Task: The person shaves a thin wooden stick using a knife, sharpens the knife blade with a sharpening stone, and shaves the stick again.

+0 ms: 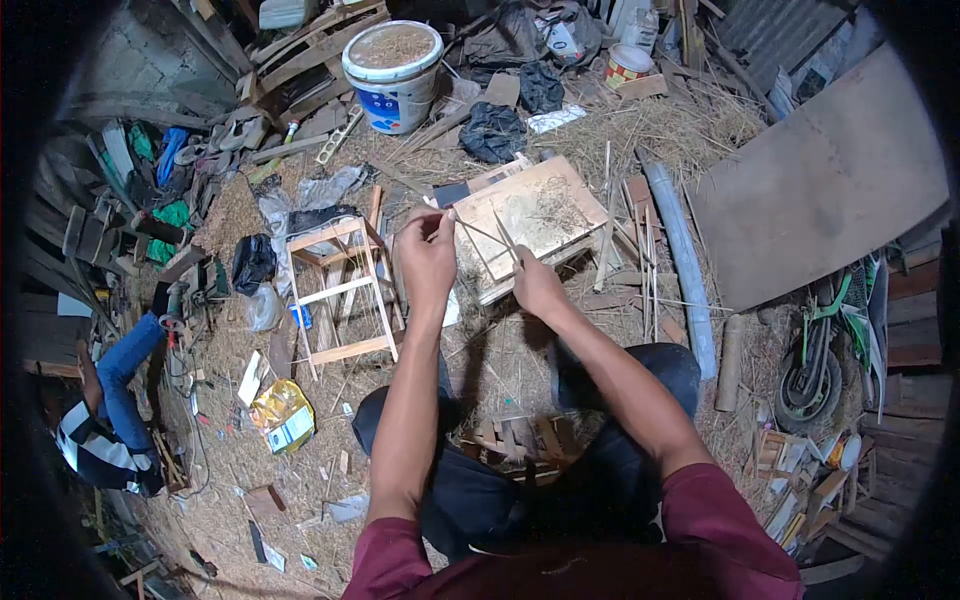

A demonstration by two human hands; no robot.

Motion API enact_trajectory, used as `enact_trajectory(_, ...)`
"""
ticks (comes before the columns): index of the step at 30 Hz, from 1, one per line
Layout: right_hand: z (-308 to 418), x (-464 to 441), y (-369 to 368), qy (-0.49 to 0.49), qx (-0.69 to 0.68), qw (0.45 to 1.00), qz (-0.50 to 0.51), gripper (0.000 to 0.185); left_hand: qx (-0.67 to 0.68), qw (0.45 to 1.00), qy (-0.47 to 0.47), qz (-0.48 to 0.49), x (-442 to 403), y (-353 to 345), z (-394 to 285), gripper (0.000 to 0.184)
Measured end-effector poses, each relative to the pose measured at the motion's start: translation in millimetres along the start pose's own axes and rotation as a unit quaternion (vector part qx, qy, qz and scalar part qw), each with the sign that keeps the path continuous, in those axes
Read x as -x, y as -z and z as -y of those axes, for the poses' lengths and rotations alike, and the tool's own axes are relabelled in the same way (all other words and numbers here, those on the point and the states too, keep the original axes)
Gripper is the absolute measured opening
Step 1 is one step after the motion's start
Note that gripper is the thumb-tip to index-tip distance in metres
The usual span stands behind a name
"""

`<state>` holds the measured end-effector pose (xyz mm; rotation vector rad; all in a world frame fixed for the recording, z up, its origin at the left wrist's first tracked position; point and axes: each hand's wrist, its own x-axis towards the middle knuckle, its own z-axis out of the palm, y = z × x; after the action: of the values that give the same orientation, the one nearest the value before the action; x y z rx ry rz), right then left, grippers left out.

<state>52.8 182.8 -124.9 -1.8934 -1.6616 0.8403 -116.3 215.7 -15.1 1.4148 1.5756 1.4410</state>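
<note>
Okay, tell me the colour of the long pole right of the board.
Pale blue-grey pole; head view shows it.

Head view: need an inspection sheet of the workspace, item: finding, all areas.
Surface: low wooden board, bits of straw or shavings on top.
Job's things: thin strip and knife-like tool, both over the board.
Hands: left hand holds the strip; right hand grips the tool.
Clutter: wooden frame left of the board; yellow packet, wood scraps, straw on the floor; bucket and black bag beyond.
Cables: thin cord-like line on the floor at left; type unclear.
Surroundings: another person at left; large brown sheet and green bike at right.
</note>
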Motion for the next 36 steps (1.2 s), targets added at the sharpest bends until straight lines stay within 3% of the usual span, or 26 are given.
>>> enact_trajectory(4, 51, 12, 73, 0.075, -0.087, 0.985, -0.132, 0.029, 0.135, 0.987, -0.065, -0.051, 0, 1, 2, 0.012)
enact_trajectory(6, 70, 25, 110, 0.060, -0.275, 0.952, -0.123, 0.026, 0.117, 0.992, -0.033, -0.028, 10, 24, -27, 0.014)
enact_trajectory(8, 101, 48, 154, 0.089, -0.315, 0.939, -0.109, 0.024, 0.130, 0.991, -0.015, -0.006, 23, 34, -51, 0.013)
enact_trajectory(10, 128, 63, 179, 0.085, -0.375, 0.919, -0.089, 0.024, 0.183, 0.981, -0.007, 0.060, 44, 30, -69, 0.013)
enact_trajectory(13, 144, 74, 194, 0.093, -0.404, 0.907, -0.077, 0.025, 0.242, 0.950, 0.092, 0.174, 94, 20, -107, 0.011)
enact_trajectory(17, 120, 84, 189, 0.037, -0.398, 0.916, -0.039, 0.022, 0.258, 0.917, 0.167, 0.256, 141, 7, -126, 0.014)
enact_trajectory(21, 82, 86, 190, -0.020, -0.424, 0.898, -0.119, 0.019, 0.267, 0.877, 0.235, 0.323, 181, 12, -123, 0.019)
enact_trajectory(24, 38, 81, 203, -0.048, -0.398, 0.905, -0.143, 0.019, 0.268, 0.816, 0.318, 0.401, 216, 26, -106, 0.024)
enact_trajectory(27, 1, 91, 208, 0.019, -0.163, 0.967, -0.198, 0.041, 0.242, 0.800, 0.366, 0.409, 231, 32, -93, 0.025)
enact_trajectory(29, -8, 109, 196, 0.063, -0.076, 0.964, -0.248, 0.061, 0.189, 0.842, 0.328, 0.384, 227, 22, -87, 0.024)
enact_trajectory(31, -13, 137, 190, 0.025, -0.040, 0.989, -0.141, 0.058, 0.157, 0.873, 0.288, 0.360, 218, 10, -80, 0.025)
enact_trajectory(34, -7, 183, 171, 0.066, 0.051, 0.992, -0.093, 0.052, 0.125, 0.915, 0.184, 0.336, 211, -13, -67, 0.026)
enact_trajectory(36, -6, 198, 166, 0.085, 0.092, 0.990, -0.066, 0.048, 0.033, 0.921, 0.166, 0.350, 203, -21, -74, 0.026)
